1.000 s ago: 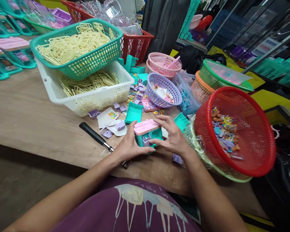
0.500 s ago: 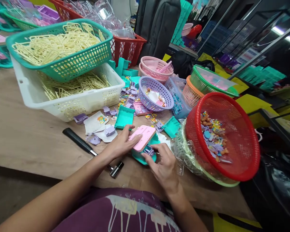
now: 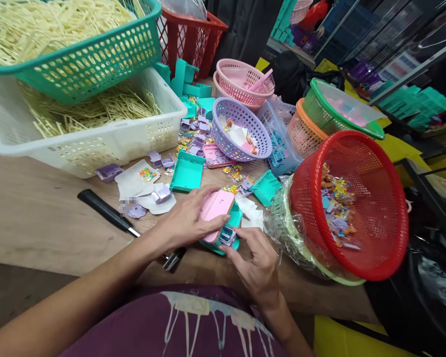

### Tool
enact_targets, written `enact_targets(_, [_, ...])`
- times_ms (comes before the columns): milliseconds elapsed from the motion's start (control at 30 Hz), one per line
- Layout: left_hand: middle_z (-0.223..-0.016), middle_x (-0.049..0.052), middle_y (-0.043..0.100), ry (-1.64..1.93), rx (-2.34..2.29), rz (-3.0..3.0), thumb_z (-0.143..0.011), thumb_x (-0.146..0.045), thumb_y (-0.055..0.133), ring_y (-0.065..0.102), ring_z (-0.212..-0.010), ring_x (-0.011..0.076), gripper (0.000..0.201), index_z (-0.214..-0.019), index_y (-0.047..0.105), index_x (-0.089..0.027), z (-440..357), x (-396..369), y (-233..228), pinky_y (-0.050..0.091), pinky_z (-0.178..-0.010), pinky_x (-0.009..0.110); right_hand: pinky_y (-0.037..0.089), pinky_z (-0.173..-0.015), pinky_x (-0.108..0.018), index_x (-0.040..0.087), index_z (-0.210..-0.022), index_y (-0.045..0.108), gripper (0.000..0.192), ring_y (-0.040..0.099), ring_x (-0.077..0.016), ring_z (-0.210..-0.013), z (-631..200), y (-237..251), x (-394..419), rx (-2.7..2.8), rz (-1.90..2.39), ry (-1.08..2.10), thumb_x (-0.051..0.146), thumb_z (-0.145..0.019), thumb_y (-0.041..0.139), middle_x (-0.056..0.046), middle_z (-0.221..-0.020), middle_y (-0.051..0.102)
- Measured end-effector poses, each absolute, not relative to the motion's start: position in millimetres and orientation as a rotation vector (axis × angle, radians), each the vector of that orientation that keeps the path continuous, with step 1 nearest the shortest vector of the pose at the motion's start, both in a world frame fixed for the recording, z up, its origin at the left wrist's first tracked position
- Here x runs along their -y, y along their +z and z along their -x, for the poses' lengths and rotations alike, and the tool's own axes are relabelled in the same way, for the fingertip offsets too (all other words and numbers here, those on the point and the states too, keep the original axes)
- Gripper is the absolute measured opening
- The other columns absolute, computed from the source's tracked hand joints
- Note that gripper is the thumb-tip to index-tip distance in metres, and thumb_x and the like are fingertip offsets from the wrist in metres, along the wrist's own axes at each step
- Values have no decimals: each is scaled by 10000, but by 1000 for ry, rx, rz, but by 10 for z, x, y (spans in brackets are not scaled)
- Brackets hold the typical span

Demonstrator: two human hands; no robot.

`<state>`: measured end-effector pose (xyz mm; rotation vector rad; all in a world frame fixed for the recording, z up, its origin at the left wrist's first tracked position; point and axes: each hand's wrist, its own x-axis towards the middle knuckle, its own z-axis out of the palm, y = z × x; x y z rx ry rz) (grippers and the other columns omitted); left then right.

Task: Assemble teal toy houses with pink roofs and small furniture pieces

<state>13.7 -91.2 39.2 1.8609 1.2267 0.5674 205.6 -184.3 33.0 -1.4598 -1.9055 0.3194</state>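
My left hand (image 3: 193,218) grips a pink plastic panel (image 3: 216,210), thumb on its face and fingers over the far edge. Under and beside the panel lies a teal plastic base (image 3: 235,214). At the base's near right end sits a small purple plastic part (image 3: 227,235). My right hand (image 3: 254,255) pinches that purple part between thumb and forefinger. Behind my left wrist a hammer (image 3: 106,210) with a black handle lies on the table, its head partly hidden. White paper pieces (image 3: 254,213) are just beyond my right hand.
Left stands a white basket (image 3: 85,153) under a teal basket (image 3: 107,59) of pale yellow strips. A red basket (image 3: 315,218) of small parts leans at right. Behind are a purple basket (image 3: 226,134), teal trays (image 3: 188,171) and scattered small pieces. A purple piece (image 3: 109,172) lies left.
The pink panel has tilted and shifted, showing more of the teal base and the purple part. The right fingers stay at the purple part. The camera view has moved closer to the table.
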Motion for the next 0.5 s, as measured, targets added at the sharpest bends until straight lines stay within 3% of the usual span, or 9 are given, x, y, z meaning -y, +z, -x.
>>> enact_targets(200, [-1232, 124, 592, 569, -1316, -1823, -805, -637, 563, 594, -1091, 327, 697, -1346, 428, -220, -143, 978, 423, 475, -938, 506, 393, -1019, -522, 237, -1147, 631, 277, 660, -204, -829, -2061, 161, 1865, 1890, 1421, 133, 295, -883, 691, -25, -906, 697])
enact_targets(333, [-1284, 142, 556, 572, -1332, -1802, -815, -624, 545, 582, -1115, 326, 688, -1332, 398, -195, -131, 1013, 453, 470, -956, 512, 347, -1037, -528, 220, -1134, 640, 261, 661, -219, -879, -2047, 118, 1858, 1869, 1407, 113, 287, -886, 686, -31, -921, 703])
enact_targets(500, [-1298, 147, 545, 582, -1352, -1787, -806, -630, 559, 570, -1145, 333, 707, -1329, 386, -187, -145, 1026, 433, 460, -978, 516, 422, -949, -503, 248, -1127, 646, 259, 572, -298, -1127, -2066, 132, 1842, 1827, 1434, 175, 289, -876, 694, -56, -962, 718])
